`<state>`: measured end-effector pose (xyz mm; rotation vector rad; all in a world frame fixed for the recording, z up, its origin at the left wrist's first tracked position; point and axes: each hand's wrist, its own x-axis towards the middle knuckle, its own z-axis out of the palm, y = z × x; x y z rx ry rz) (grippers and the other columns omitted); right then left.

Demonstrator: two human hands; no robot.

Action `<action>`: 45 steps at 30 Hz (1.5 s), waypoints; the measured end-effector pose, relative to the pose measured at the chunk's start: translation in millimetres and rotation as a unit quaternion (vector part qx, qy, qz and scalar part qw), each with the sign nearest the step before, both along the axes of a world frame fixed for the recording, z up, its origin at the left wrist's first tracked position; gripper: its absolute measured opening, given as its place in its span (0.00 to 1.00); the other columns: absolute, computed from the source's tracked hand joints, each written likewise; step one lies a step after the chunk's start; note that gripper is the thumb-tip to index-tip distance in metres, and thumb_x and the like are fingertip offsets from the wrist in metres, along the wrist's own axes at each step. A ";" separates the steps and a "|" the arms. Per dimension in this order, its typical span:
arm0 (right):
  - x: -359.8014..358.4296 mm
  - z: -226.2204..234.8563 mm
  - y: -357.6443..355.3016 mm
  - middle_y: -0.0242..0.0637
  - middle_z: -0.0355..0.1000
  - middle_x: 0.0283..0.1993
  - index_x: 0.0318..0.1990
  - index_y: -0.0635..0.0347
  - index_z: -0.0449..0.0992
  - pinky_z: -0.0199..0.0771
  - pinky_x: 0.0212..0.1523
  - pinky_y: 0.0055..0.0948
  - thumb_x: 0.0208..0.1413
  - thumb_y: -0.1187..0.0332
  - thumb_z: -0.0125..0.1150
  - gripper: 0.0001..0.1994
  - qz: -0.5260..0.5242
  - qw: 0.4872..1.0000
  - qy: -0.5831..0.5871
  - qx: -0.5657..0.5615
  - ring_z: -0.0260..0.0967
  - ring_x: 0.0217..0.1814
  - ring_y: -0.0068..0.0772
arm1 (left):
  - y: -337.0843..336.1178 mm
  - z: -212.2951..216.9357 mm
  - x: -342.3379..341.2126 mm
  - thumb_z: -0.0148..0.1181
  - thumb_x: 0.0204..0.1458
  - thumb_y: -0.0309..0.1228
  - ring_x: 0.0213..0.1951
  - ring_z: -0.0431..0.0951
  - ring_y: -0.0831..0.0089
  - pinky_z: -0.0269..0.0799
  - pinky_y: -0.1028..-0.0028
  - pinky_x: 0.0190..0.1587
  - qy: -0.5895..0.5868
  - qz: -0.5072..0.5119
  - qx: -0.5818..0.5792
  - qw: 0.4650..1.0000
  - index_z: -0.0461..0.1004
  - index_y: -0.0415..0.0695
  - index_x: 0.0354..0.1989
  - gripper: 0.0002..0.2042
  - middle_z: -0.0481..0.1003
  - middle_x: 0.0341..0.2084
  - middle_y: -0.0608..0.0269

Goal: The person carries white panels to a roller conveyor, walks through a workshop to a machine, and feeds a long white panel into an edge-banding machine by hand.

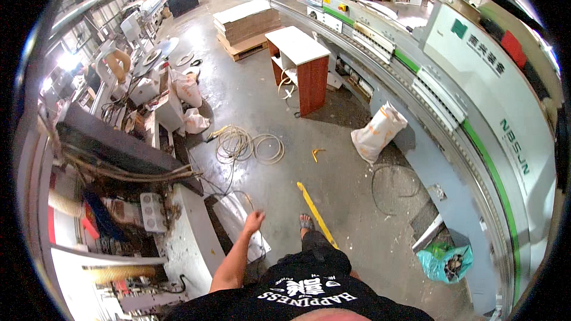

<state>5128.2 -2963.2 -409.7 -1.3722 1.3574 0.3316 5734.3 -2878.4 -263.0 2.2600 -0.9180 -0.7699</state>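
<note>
My left hand (254, 221) is raised in front of me at the end of a bare forearm. Its fingers are curled closed, and whether anything lies inside them is hidden. Just beyond it a thin cable (245, 195) curves over the floor; I cannot tell if the two touch. Behind the forearm a pale flat panel (238, 219) lies beside the machine on the left. My right hand is out of sight. One sandalled foot (306, 222) shows ahead of my dark shirt, beside a yellow floor stripe (316, 214).
Coiled hose (235, 144) lies ahead on the concrete. Farther on stand a white-topped brown cabinet (314, 80) and a pallet (245, 49) of stacked boards. A long machine (452, 134) with green trim borders the right, with a white sack (379, 132) and a teal bag (429, 257) beside it.
</note>
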 end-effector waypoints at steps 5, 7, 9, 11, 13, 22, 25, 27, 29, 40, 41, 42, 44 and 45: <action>143.6 -37.2 -174.8 0.51 0.81 0.36 0.39 0.66 0.82 0.75 0.35 0.52 0.61 0.55 0.59 0.19 0.398 0.905 0.009 -0.149 0.78 0.32 0.53 | 39.3 -34.2 76.9 0.63 0.63 0.44 0.27 0.78 0.71 0.73 0.69 0.29 0.281 0.042 0.180 0.942 0.83 0.40 0.39 0.17 0.81 0.27 0.63; 186.8 -17.2 -282.6 0.43 0.80 0.31 0.38 0.62 0.83 0.74 0.31 0.46 0.65 0.55 0.59 0.18 0.275 0.953 0.045 -0.117 0.76 0.29 0.43 | 79.1 -57.8 59.6 0.62 0.62 0.44 0.27 0.78 0.70 0.73 0.68 0.30 0.357 0.186 0.151 0.903 0.82 0.40 0.39 0.17 0.81 0.28 0.61; 326.9 42.5 -337.5 0.32 0.75 0.24 0.33 0.60 0.81 0.73 0.27 0.34 0.66 0.66 0.55 0.12 -0.057 0.997 -0.043 0.008 0.72 0.24 0.28 | 101.8 -22.6 105.5 0.62 0.62 0.44 0.28 0.78 0.69 0.73 0.67 0.30 0.314 0.287 0.158 0.891 0.81 0.40 0.39 0.16 0.81 0.28 0.60; 388.2 34.6 -443.1 0.34 0.77 0.30 0.38 0.60 0.80 0.76 0.30 0.32 0.67 0.68 0.56 0.08 -0.021 0.996 -0.071 -0.059 0.74 0.29 0.28 | 77.8 -36.7 122.8 0.61 0.62 0.43 0.28 0.78 0.68 0.73 0.66 0.30 0.334 0.321 0.142 0.875 0.81 0.40 0.39 0.16 0.80 0.29 0.59; 488.5 60.3 -509.4 0.33 0.78 0.34 0.42 0.60 0.79 0.78 0.34 0.31 0.67 0.67 0.57 0.07 -0.033 0.988 -0.110 -0.104 0.74 0.33 0.26 | 69.9 -32.3 156.0 0.61 0.62 0.43 0.29 0.78 0.67 0.74 0.65 0.31 0.333 0.356 0.149 0.860 0.80 0.39 0.39 0.16 0.80 0.29 0.57; 815.6 151.5 -615.4 0.31 0.78 0.38 0.49 0.60 0.77 0.79 0.40 0.27 0.68 0.63 0.61 0.11 -0.011 0.983 -0.125 -0.137 0.76 0.37 0.23 | -82.8 -48.4 477.0 0.59 0.60 0.42 0.31 0.79 0.62 0.74 0.60 0.32 0.297 0.267 0.127 0.908 0.77 0.38 0.38 0.16 0.79 0.31 0.51; 845.7 139.2 -616.6 0.32 0.78 0.37 0.49 0.59 0.77 0.77 0.39 0.26 0.68 0.62 0.61 0.11 -0.045 0.984 -0.139 -0.100 0.75 0.36 0.23 | -200.3 -53.8 636.3 0.61 0.58 0.47 0.20 0.76 0.68 0.70 0.64 0.26 0.103 0.168 0.097 0.976 0.79 0.39 0.25 0.21 0.77 0.17 0.58; 891.6 135.3 -620.6 0.32 0.78 0.36 0.49 0.58 0.76 0.76 0.38 0.26 0.67 0.62 0.60 0.11 -0.043 0.983 -0.158 -0.083 0.75 0.36 0.24 | -285.0 -41.0 751.1 0.62 0.60 0.42 0.28 0.80 0.68 0.74 0.67 0.34 0.169 0.233 0.002 0.958 0.82 0.37 0.37 0.17 0.81 0.24 0.59; 854.1 64.1 -645.8 0.33 0.78 0.34 0.43 0.59 0.79 0.76 0.37 0.29 0.66 0.66 0.60 0.07 -0.083 0.982 -0.158 -0.066 0.76 0.35 0.29 | -412.3 -52.7 827.1 0.61 0.63 0.40 0.34 0.81 0.72 0.76 0.69 0.40 0.189 0.194 -0.073 0.960 0.79 0.34 0.51 0.19 0.83 0.34 0.56; 1025.0 21.9 -774.1 0.36 0.75 0.30 0.36 0.62 0.81 0.72 0.36 0.42 0.64 0.57 0.60 0.15 0.015 0.999 0.003 0.043 0.71 0.32 0.38 | -721.7 -36.5 1056.6 0.62 0.63 0.39 0.38 0.81 0.72 0.76 0.70 0.45 0.068 0.056 -0.045 0.995 0.76 0.37 0.59 0.22 0.83 0.35 0.57; 1060.3 17.5 -823.8 0.37 0.75 0.30 0.36 0.63 0.81 0.72 0.36 0.42 0.64 0.58 0.60 0.15 0.054 0.998 -0.007 -0.002 0.71 0.32 0.38 | -716.3 -62.4 1060.2 0.63 0.62 0.41 0.38 0.82 0.71 0.77 0.68 0.46 0.121 0.107 -0.020 0.987 0.77 0.37 0.58 0.22 0.84 0.37 0.55; 1088.6 8.4 -848.8 0.37 0.74 0.30 0.35 0.63 0.81 0.71 0.36 0.43 0.63 0.58 0.59 0.15 0.084 0.995 -0.034 -0.045 0.70 0.32 0.38 | -685.0 -77.1 1044.4 0.64 0.61 0.43 0.39 0.83 0.70 0.77 0.67 0.46 0.182 0.140 0.049 0.972 0.77 0.36 0.57 0.23 0.84 0.38 0.52; 1188.3 0.6 -923.8 0.38 0.74 0.30 0.34 0.64 0.80 0.70 0.35 0.43 0.63 0.60 0.59 0.15 0.092 0.983 -0.120 -0.101 0.69 0.32 0.39 | -665.4 -80.1 1064.7 0.62 0.62 0.41 0.36 0.83 0.71 0.78 0.67 0.40 0.257 0.043 0.198 0.945 0.79 0.37 0.54 0.20 0.84 0.38 0.55; 1262.5 11.9 -959.0 0.40 0.75 0.33 0.37 0.62 0.78 0.72 0.34 0.39 0.66 0.60 0.60 0.13 0.026 0.982 -0.186 -0.007 0.72 0.33 0.34 | -659.9 -64.8 1098.9 0.61 0.63 0.40 0.34 0.82 0.73 0.78 0.69 0.37 0.217 -0.058 0.303 0.926 0.80 0.37 0.52 0.19 0.84 0.35 0.57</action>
